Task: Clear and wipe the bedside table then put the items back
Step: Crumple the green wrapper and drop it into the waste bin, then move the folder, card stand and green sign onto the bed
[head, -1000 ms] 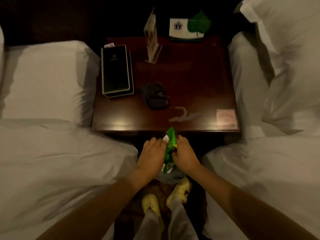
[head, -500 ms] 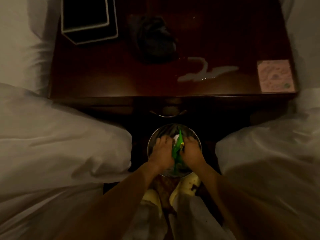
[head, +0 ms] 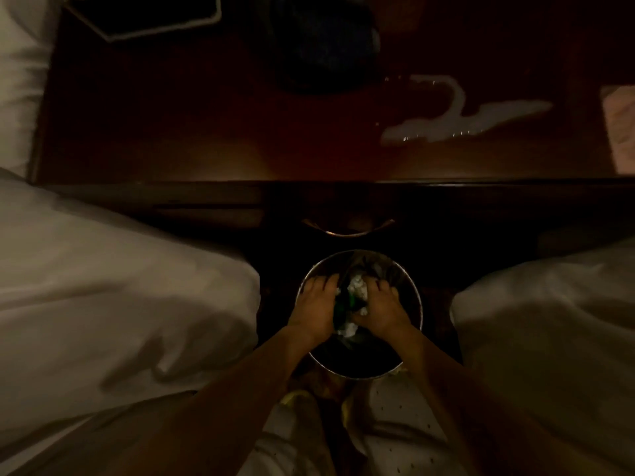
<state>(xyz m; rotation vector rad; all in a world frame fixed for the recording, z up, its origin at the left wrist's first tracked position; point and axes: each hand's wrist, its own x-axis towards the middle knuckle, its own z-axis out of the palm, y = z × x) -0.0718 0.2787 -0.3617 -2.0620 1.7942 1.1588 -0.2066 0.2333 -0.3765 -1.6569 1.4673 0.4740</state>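
1. Bedside table (head: 192, 132) fills the upper half of the frame, its front edge running across the middle. A pale spill (head: 460, 115) lies at upper right and a dark cloth (head: 326, 42) at top centre.
2. A second ago the hands held the wad of rubbish (head: 357, 290) level with the table's front edge. Now the left hand (head: 314, 305) and right hand (head: 383, 309) are down in the round metal bin (head: 357, 374) at lower centre, close together, fingers curled on the wad from either side.
3. I judge the litter nearly disposed of, yet clearing has barely begun: cloth, black folder (head: 144, 15) and pink card (head: 622, 128) remain on top, and the spill is unwiped.
4. The view has tipped downward, so the stand-up cards at the table's back are out of frame. The folder at upper left and the card at the right edge are cut off.
5. Dim light and blur hide much. Green barely shows between the hands, and I cannot tell whether the fingers are loosening.
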